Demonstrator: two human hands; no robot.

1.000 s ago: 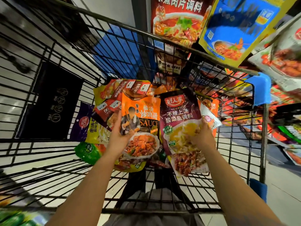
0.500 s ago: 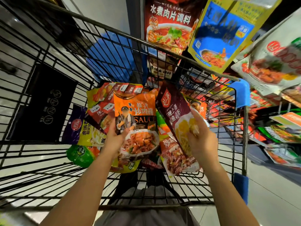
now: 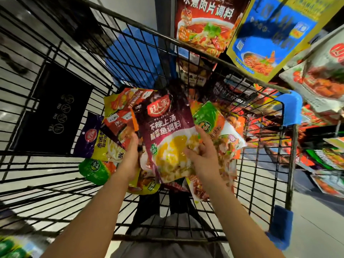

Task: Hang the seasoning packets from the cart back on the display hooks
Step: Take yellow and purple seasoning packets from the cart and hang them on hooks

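Fingers of the left hand (image 3: 130, 161) are curled on the left edge of the purple packet (image 3: 167, 131), with an orange packet (image 3: 134, 121) edge pinned behind it — both held above the cart (image 3: 55, 112) floor. Left of the purple packet, a yellow packet (image 3: 104, 146) and a green packet (image 3: 95, 169) are seen lying in the cart. Fingers of the right hand (image 3: 202, 157) are spread on the purple packet's lower right face — its thumb is hidden, so its grip cannot be told. Right of it, a green-and-orange packet (image 3: 214, 120) lies in the cart. Above, a red hanging packet (image 3: 204, 25) and a blue hanging packet (image 3: 268, 34) are seen on the display.
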